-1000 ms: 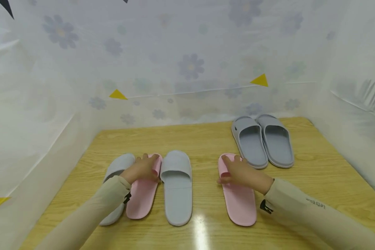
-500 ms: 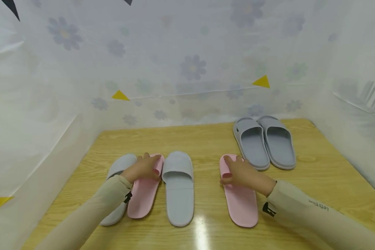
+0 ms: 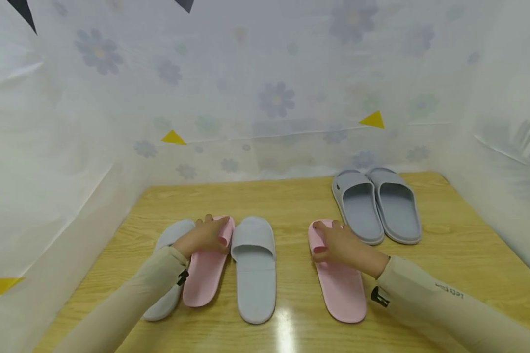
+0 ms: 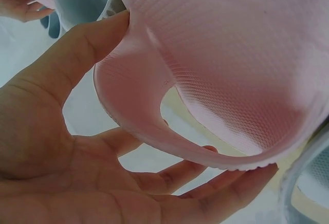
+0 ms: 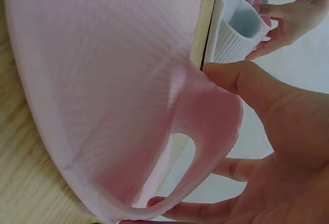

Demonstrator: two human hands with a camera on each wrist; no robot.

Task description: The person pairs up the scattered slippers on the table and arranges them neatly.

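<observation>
From the head view, the left hand (image 3: 203, 238) grips the strap of one pink slipper (image 3: 205, 274) between two grey slippers on the desk (image 3: 291, 206); the right hand (image 3: 342, 245) grips the other pink slipper (image 3: 340, 289).

The left wrist view shows thumb and fingers (image 4: 205, 183) curled round the ribbed strap (image 4: 154, 116).

The right wrist view shows the same hold; the foam looks light, bendy, and grippy, so the strap suits.

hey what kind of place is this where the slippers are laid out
Probably a small staged tabletop set rather than a lived-in room: a wooden table closed in on three sides by a flower-print plastic sheet with little yellow flags. Each hand grips a pink slipper: left hand, right hand.
</observation>
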